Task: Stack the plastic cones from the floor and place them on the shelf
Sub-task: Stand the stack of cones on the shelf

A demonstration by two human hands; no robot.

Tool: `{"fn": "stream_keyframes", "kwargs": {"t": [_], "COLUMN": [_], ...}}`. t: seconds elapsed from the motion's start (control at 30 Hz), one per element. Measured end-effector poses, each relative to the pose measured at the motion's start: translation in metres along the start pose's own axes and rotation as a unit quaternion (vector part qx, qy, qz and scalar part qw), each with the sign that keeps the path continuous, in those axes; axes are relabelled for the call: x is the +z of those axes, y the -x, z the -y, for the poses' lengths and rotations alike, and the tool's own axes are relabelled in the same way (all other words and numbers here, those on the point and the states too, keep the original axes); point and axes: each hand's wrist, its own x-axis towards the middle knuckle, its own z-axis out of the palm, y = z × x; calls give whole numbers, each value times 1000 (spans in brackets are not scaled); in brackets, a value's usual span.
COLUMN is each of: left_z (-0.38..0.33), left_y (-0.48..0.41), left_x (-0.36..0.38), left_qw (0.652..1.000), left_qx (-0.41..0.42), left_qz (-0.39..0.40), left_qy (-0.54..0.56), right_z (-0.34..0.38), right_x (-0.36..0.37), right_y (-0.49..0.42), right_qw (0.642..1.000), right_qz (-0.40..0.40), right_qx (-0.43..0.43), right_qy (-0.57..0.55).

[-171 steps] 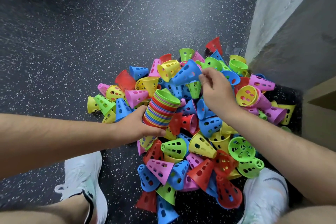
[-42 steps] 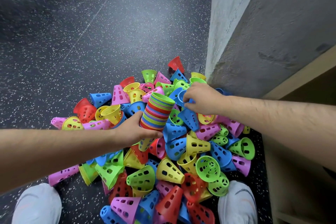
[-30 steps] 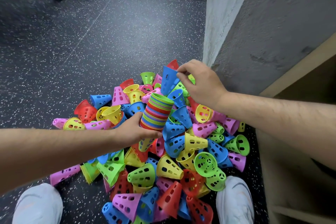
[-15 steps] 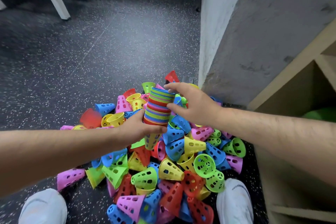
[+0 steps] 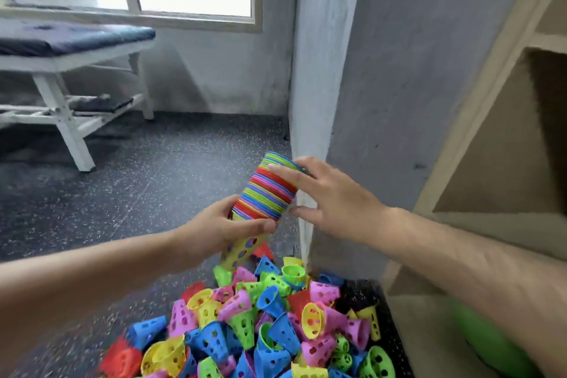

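Nested striped plastic cone stack (image 5: 267,190) tilts up and to the right, its yellow tip clenched in the left hand (image 5: 221,228). The right hand (image 5: 331,199), spread and loose, touches its upper end, nearer the beige wooden shelf (image 5: 478,181).

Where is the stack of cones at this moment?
The stack of cones is in the middle of the head view, above the loose pile, held at its bottom by the left hand, with the right hand at its upper side.
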Motion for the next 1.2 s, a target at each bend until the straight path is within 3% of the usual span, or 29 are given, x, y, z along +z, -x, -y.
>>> {"fn": "stream_keyframes", "kwargs": {"t": [0.17,0.27,0.47,0.6,0.73,0.9,1.1,1.2], "left_z": [-99,-151,-260,-327,-379,-397,-378,-371], "left_y": [-9,-15,-25,-47,-66,-99,-138,-144], "left_x": [28,55,125,179,238,312,368,384], "left_qw": [997,991,959,938,928,933,937,932], "left_qx": [78,129,267,340,371,358,342,356], "left_qz": [2,-4,21,31,20,15,64,65], "left_qy": [-26,17,91,63,-15,-41,-19,-32], "right_z": [-2,-7,-19,-31,-60,-93,-118,-126], "right_x": [-98,-156,-261,-327,-371,-385,-388,-383], "right_y": [2,14,31,42,62,96,134,139], "right_qw": [984,959,903,865,811,761,699,695], "right_qz": [-78,-127,-252,-261,-265,-245,-236,-218], "right_qx": [157,249,342,423,522,597,675,685], "right_qy": [39,47,66,63,-9,-70,-3,-10]}}
